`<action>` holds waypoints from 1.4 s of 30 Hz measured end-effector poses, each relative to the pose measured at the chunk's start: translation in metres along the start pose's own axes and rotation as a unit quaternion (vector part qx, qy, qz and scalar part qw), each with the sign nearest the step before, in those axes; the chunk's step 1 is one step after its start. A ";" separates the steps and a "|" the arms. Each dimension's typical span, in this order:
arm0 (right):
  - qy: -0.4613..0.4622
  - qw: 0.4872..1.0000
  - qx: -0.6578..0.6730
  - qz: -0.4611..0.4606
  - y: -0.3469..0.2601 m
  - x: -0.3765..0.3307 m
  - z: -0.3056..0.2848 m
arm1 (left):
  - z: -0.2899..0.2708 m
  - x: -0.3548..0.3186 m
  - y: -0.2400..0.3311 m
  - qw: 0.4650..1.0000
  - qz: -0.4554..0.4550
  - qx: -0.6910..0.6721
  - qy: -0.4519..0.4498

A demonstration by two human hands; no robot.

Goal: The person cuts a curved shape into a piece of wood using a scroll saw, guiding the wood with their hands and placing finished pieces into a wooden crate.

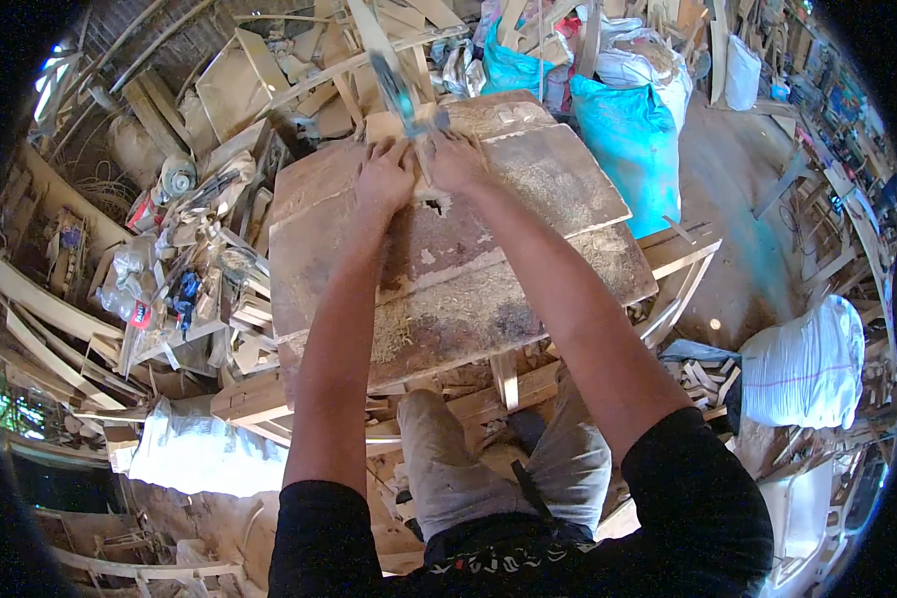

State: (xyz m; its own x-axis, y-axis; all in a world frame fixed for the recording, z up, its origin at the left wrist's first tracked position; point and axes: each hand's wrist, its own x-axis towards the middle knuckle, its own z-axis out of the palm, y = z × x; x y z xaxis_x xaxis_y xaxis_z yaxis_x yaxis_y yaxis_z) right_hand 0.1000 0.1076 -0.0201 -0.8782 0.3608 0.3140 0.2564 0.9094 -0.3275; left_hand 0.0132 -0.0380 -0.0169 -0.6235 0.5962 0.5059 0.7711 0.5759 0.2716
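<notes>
My left hand (385,175) and my right hand (454,161) are side by side near the far edge of a worn, dusty wooden worktable (528,179). Both arms reach straight forward. Between and just beyond the hands lies a pale piece of wood (385,126). My fingers are bent over it on both sides, holding it down on the tabletop; its near part is mostly covered by them. Right at the fingertips, a dark and teal upright part (401,97) comes down from a pale wooden post (371,35). Nearer to me, a small ragged hole (433,206) shows in the tabletop.
Sawdust lies along the table's near board (439,334). Turquoise sacks (628,140) stand behind its right side. A full white sack (805,361) rests on the floor at right. Wood offcuts and a plastic bottle (125,304) are heaped at left. My legs (439,453) are under the near edge.
</notes>
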 end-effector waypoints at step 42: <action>-0.020 0.999 0.036 -0.011 0.096 -0.052 -0.065 | -0.116 -0.173 -0.016 0.989 -0.005 -0.138 0.047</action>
State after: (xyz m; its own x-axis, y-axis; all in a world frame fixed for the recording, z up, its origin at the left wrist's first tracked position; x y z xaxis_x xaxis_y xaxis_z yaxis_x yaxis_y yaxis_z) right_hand 0.1962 0.1894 -0.0101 -0.8990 0.3317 0.2858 0.2094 0.8989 -0.3848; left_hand 0.1241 -0.2150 -0.0137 -0.6270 0.5284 0.5725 0.7786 0.3991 0.4843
